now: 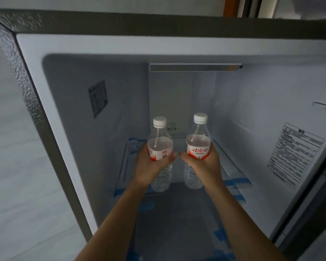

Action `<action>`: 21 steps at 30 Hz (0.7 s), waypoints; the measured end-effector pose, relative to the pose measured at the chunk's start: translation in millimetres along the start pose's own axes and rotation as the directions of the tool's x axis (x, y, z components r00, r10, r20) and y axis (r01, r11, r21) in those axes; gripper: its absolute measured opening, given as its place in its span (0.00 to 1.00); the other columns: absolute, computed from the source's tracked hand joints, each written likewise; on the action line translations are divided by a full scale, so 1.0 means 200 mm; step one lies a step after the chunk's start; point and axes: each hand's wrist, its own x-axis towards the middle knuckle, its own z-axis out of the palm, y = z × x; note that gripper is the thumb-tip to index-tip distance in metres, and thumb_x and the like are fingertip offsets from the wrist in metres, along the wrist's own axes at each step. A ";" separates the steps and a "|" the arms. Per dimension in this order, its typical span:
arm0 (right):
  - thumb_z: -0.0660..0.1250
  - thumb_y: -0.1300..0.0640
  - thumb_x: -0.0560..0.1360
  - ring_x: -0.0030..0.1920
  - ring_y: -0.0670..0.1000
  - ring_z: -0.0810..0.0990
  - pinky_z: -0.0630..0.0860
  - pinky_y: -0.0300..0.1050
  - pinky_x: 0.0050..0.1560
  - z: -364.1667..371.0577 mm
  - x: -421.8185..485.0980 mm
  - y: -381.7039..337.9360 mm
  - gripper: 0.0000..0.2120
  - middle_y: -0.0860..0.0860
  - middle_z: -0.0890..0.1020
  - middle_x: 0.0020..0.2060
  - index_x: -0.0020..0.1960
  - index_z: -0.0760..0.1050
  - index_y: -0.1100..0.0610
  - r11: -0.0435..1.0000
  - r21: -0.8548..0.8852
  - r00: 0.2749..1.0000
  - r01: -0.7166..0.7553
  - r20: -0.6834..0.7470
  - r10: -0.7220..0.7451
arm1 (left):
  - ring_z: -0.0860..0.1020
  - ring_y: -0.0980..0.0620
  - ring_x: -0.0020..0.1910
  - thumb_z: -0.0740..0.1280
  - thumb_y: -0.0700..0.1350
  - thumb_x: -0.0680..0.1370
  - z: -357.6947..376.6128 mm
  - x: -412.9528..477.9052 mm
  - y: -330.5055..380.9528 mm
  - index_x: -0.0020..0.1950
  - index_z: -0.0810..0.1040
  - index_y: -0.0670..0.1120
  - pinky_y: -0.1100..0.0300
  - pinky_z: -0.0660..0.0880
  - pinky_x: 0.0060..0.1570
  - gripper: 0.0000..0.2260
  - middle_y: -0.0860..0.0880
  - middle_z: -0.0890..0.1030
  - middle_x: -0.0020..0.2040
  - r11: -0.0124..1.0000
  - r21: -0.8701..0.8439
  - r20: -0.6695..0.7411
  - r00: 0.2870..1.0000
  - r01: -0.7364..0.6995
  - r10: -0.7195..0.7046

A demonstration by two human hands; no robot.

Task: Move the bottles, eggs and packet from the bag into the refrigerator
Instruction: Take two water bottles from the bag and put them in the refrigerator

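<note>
The refrigerator (34, 59) stands open in front of me, its inside dim and white. My left hand (149, 166) grips a clear water bottle (160, 140) with a white cap and a red-and-white label. A second matching bottle (198, 140) is held upright in my right hand (205, 166). Both bottles are inside the compartment, side by side, over the upper glass shelf (231, 166). I cannot tell whether their bases touch the shelf. No bag, eggs or packet are in view.
Glass shelves edged with blue tape (239, 182) sit inside, one below the other. Stickers are on the left wall (98, 97) and right wall (294, 153). A light bar (194, 67) runs along the ceiling. A grey wall (8, 147) lies left of the fridge.
</note>
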 end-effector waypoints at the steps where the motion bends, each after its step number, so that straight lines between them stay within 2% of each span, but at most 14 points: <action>1: 0.82 0.56 0.63 0.44 0.48 0.85 0.83 0.56 0.49 0.01 0.01 0.01 0.24 0.50 0.85 0.44 0.56 0.76 0.52 1.000 -0.003 1.000 -0.004 0.006 0.004 | 0.84 0.51 0.48 0.79 0.43 0.69 0.01 0.01 -0.01 0.57 0.79 0.44 0.59 0.81 0.46 0.19 0.47 0.85 0.49 1.000 0.000 0.002 1.000 0.003 -0.003; 6: 0.82 0.56 0.63 0.46 0.48 0.85 0.84 0.54 0.50 0.05 0.07 0.06 0.26 0.49 0.85 0.46 0.58 0.76 0.52 1.000 0.003 1.000 -0.010 0.029 0.010 | 0.85 0.50 0.47 0.80 0.41 0.68 0.03 0.08 -0.06 0.56 0.80 0.44 0.60 0.80 0.44 0.18 0.46 0.85 0.47 1.000 -0.005 -0.001 1.000 -0.003 0.003; 10: 0.82 0.55 0.63 0.45 0.47 0.84 0.83 0.53 0.50 0.06 0.12 0.12 0.25 0.48 0.84 0.45 0.57 0.76 0.51 0.999 -0.026 0.999 -0.030 0.029 0.031 | 0.84 0.48 0.48 0.79 0.40 0.69 0.04 0.12 -0.10 0.54 0.80 0.45 0.58 0.81 0.45 0.16 0.47 0.86 0.46 1.000 -0.008 0.004 1.000 0.018 -0.018; 12: 0.82 0.54 0.63 0.46 0.46 0.84 0.83 0.52 0.51 0.05 0.14 0.14 0.26 0.48 0.84 0.46 0.57 0.76 0.51 0.999 -0.022 0.999 -0.043 0.015 0.044 | 0.84 0.49 0.50 0.79 0.42 0.69 0.04 0.14 -0.12 0.57 0.79 0.46 0.56 0.81 0.48 0.18 0.48 0.85 0.49 0.999 0.015 0.002 1.000 0.030 -0.030; 14: 0.82 0.54 0.63 0.47 0.48 0.84 0.83 0.52 0.51 0.05 0.16 0.16 0.27 0.49 0.84 0.47 0.59 0.75 0.52 0.999 -0.027 0.999 -0.042 0.007 0.042 | 0.83 0.52 0.52 0.79 0.43 0.69 0.05 0.16 -0.15 0.61 0.77 0.46 0.57 0.81 0.50 0.23 0.48 0.85 0.53 0.998 0.042 -0.023 0.999 0.041 -0.040; 18: 0.79 0.41 0.57 0.46 0.53 0.85 0.83 0.58 0.50 0.05 0.17 0.20 0.35 0.53 0.84 0.46 0.58 0.75 0.54 0.996 -0.048 0.997 -0.071 0.031 0.072 | 0.82 0.53 0.54 0.81 0.43 0.66 0.07 0.16 -0.15 0.64 0.70 0.46 0.63 0.80 0.48 0.31 0.49 0.81 0.56 0.996 0.064 -0.109 0.992 0.067 -0.060; 19: 0.80 0.42 0.57 0.47 0.51 0.85 0.83 0.57 0.50 0.04 0.17 0.20 0.34 0.51 0.84 0.46 0.59 0.75 0.53 0.997 -0.050 0.997 -0.055 0.054 0.058 | 0.81 0.53 0.55 0.82 0.44 0.65 0.08 0.14 -0.16 0.64 0.68 0.47 0.61 0.80 0.49 0.33 0.49 0.80 0.57 0.994 0.070 -0.114 0.991 0.084 -0.076; 21: 0.82 0.47 0.60 0.51 0.45 0.83 0.82 0.47 0.52 0.01 0.17 0.22 0.35 0.45 0.83 0.50 0.63 0.72 0.49 0.997 -0.072 0.990 -0.012 0.137 0.022 | 0.80 0.56 0.56 0.83 0.47 0.63 0.09 0.08 -0.19 0.63 0.68 0.52 0.58 0.81 0.52 0.35 0.53 0.80 0.57 0.985 0.136 -0.128 0.988 0.107 -0.090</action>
